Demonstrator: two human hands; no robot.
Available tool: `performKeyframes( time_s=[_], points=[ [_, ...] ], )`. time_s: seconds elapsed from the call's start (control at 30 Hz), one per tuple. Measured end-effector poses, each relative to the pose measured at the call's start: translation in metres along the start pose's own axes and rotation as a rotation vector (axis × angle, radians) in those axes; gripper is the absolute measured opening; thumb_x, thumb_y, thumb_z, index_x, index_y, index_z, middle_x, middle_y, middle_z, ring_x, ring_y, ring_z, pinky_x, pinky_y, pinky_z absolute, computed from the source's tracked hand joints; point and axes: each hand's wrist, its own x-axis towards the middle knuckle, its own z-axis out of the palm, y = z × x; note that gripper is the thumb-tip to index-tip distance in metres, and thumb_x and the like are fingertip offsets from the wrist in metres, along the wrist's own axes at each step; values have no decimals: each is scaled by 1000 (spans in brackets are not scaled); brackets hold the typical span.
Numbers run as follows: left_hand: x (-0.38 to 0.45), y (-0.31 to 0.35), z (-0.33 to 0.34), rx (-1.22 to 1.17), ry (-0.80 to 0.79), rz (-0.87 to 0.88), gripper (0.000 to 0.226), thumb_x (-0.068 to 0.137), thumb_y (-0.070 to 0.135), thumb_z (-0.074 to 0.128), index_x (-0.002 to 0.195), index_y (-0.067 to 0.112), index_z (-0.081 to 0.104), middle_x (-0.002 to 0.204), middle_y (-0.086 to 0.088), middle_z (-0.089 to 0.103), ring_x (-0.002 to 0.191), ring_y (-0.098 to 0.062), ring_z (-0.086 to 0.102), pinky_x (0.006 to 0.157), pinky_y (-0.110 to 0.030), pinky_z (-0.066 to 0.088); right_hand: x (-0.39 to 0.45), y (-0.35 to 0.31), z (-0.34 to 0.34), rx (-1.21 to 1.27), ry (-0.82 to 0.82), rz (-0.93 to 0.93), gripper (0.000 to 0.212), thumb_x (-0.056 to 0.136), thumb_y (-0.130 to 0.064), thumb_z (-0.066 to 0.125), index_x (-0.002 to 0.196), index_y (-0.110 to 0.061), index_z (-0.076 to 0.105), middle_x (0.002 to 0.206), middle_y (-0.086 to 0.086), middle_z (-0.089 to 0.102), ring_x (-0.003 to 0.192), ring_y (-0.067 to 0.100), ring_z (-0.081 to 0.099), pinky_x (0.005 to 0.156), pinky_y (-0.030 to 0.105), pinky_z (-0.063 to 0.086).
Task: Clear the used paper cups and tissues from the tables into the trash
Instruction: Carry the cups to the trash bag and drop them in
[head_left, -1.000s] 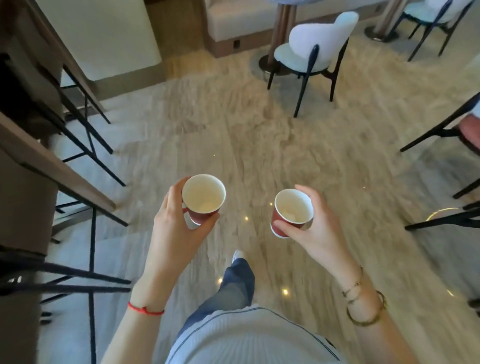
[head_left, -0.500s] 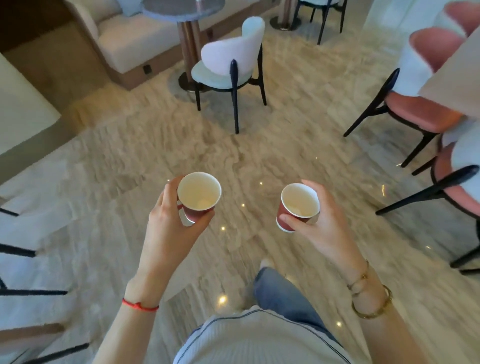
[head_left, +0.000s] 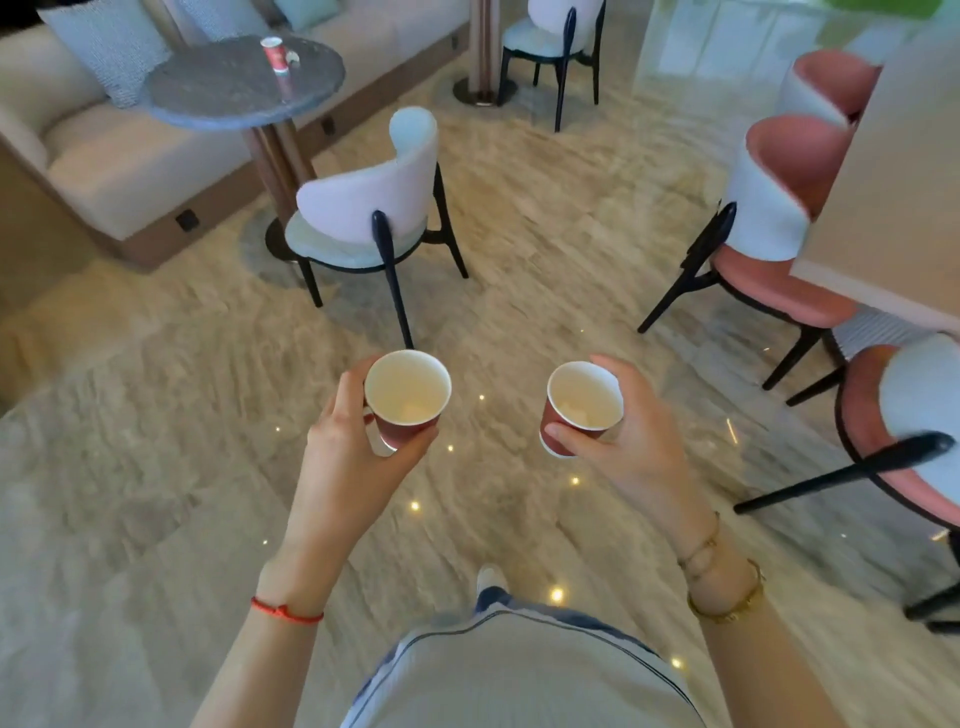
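Both hands are full: the left hand wraps a red paper cup with a white inside, and the right hand pinches a second red paper cup, both upright at frame centre. No trash bin shows. Another red cup stands on the round grey table, upper left, nearer the left hand. Its print is unreadable.

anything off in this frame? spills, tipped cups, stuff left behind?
No spills or damage visible. Left hand and right hand each hold an upright red paper cup. One leftover: another red cup stands on the round grey table, with a small pale scrap beside it, too blurred to identify.
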Motion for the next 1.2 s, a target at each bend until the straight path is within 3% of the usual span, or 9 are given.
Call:
performKeyframes(
  time_s=[0.5, 0.63, 0.73, 0.9, 1.07, 1.2],
  points=[
    [360, -40, 125, -23, -74, 26, 74, 67, 31, 85, 129, 31, 44, 117, 10, 58, 98, -9, 60, 72, -1, 40, 348, 66, 23, 9, 68, 76, 74, 65, -39, 83, 129, -30, 45, 124, -16, 49, 104, -7, 43, 81, -5, 30],
    [484, -34, 164, -49, -113, 108, 73, 66, 31, 85, 128, 29, 45, 110, 23, 55, 93, -5, 59, 70, 0, 39, 460, 82, 16, -17, 138, 100, 75, 65, -42, 82, 128, -32, 44, 124, -12, 51, 109, 7, 49, 83, 11, 38],
    [570, -22, 195, -62, -189, 154, 73, 68, 31, 85, 129, 28, 45, 114, 15, 59, 98, -6, 59, 73, 0, 40, 529, 93, 8, -20, 192, 139, 77, 65, -48, 79, 130, -32, 41, 126, -13, 50, 110, 5, 48, 87, 24, 44],
    [684, -3, 254, -71, -301, 224, 74, 69, 33, 84, 131, 26, 45, 118, 8, 61, 102, -8, 61, 78, -4, 43, 615, 124, -12, -12, 271, 229, 79, 64, -50, 78, 132, -32, 40, 128, -12, 51, 110, 1, 47, 83, 7, 33],
    [779, 13, 330, -102, -372, 259, 72, 69, 33, 84, 130, 27, 46, 117, 8, 58, 101, -15, 61, 80, -34, 57, 700, 172, -36, 7, 327, 291, 78, 65, -44, 80, 132, -27, 43, 123, -10, 52, 107, 0, 48, 82, -2, 34],
    [850, 32, 399, -125, -383, 266, 72, 69, 34, 83, 131, 27, 47, 118, 10, 57, 102, -10, 59, 83, -12, 48, 775, 215, -62, 4, 341, 302, 77, 66, -38, 82, 132, -26, 43, 124, -9, 52, 111, 5, 50, 85, 10, 36]
  ],
)
